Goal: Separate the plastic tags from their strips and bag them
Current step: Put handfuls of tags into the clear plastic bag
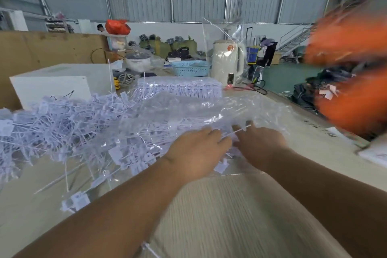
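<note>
Currently left hand [195, 153] and right hand [260, 146] together pinch a tag strip [238, 131] over the clear bag [199, 111] on the table [230, 216]; risk: snapped tags scattering into the loose pile [62, 123].

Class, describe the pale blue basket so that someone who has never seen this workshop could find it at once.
Start at the tall cream-white kettle standing at the far end of the wooden table. Immediately to its left sits the blue basket. It is the only pale blue thing there, low and wide, with cross-shaped holes in its sides, unlike the neat stack of white tag strips in front of it.
</note>
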`<action>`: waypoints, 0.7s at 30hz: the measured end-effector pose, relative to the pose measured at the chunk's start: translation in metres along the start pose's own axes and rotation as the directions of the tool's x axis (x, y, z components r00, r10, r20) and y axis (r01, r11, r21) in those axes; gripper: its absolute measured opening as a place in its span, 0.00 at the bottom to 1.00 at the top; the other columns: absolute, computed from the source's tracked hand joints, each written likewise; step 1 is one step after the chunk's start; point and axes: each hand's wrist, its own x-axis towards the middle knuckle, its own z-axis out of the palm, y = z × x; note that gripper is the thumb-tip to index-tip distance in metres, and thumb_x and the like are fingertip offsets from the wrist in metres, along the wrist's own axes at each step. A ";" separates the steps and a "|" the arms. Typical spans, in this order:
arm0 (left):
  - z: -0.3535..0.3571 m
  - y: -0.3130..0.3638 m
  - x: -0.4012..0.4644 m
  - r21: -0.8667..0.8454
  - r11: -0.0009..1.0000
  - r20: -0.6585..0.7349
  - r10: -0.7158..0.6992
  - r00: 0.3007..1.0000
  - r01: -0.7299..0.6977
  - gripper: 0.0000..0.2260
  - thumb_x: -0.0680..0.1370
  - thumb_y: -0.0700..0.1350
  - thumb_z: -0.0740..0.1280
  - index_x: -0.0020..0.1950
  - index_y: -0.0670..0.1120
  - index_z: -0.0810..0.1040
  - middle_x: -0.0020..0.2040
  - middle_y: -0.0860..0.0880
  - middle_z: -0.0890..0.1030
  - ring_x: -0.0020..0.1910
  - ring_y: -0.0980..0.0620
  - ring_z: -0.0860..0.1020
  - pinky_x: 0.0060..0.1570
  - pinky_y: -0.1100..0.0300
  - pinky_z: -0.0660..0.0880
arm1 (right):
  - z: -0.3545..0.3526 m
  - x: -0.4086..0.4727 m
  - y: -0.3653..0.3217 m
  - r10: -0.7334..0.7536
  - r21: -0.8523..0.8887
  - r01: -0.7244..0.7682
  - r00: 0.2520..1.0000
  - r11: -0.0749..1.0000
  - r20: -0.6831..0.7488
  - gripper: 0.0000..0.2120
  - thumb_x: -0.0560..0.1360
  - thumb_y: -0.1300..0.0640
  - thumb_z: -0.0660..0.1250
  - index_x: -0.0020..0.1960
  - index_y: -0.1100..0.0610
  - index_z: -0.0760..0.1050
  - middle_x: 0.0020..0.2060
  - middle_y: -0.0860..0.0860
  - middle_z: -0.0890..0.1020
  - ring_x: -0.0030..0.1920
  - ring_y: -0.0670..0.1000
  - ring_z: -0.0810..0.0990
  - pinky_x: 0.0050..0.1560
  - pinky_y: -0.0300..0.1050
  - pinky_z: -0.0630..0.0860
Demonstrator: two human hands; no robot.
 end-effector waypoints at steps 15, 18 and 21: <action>0.028 -0.027 0.002 -0.013 0.997 0.192 -0.069 0.979 0.073 0.24 0.81 0.55 0.55 0.77 0.54 0.61 0.79 0.48 0.53 0.77 0.45 0.54 0.75 0.48 0.46 | -0.019 -0.018 -0.016 0.133 0.447 -0.046 0.977 0.893 -0.166 0.11 0.75 0.55 0.62 0.54 0.60 0.69 0.51 0.55 0.75 0.51 0.57 0.74 0.53 0.47 0.70; 0.032 -0.026 0.000 0.005 0.998 0.128 -0.060 0.990 0.060 0.25 0.79 0.55 0.61 0.75 0.53 0.65 0.78 0.45 0.59 0.75 0.43 0.59 0.73 0.45 0.53 | -0.005 -0.024 -0.019 0.095 0.376 -0.110 0.994 0.920 0.059 0.24 0.75 0.51 0.60 0.68 0.57 0.58 0.59 0.55 0.76 0.60 0.59 0.74 0.63 0.50 0.65; 0.036 -0.027 0.003 0.032 0.998 0.168 -0.053 0.984 0.048 0.25 0.80 0.55 0.58 0.77 0.52 0.61 0.79 0.45 0.53 0.76 0.41 0.54 0.73 0.44 0.49 | -0.002 -0.032 -0.030 -0.002 0.066 0.011 0.992 0.998 -0.128 0.24 0.73 0.45 0.62 0.65 0.55 0.70 0.61 0.56 0.75 0.61 0.61 0.72 0.67 0.57 0.64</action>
